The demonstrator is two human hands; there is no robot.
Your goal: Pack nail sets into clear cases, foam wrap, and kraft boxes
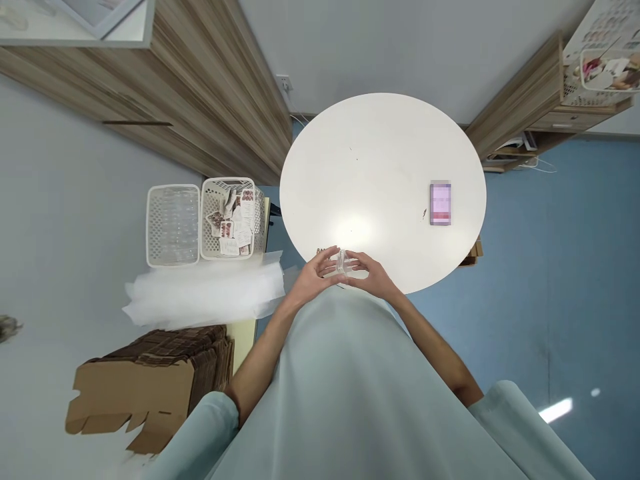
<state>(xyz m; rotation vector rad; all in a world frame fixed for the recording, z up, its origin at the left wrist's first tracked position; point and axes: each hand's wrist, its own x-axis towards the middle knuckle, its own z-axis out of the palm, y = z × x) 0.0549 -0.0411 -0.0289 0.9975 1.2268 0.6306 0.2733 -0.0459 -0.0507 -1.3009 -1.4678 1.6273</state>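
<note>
Clear plastic piece (342, 261) sat near frame centre, at the lower edge of the white worktop (383, 147). Left hand (314, 275) and right hand (375, 275), fingers partly curled, held it from opposite sides, presumably for steadiness; its exact shape was unclear.

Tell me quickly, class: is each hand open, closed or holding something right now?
Left hand: holding one side of a clear plastic piece.
Right hand: holding the other side of the same piece.
</note>
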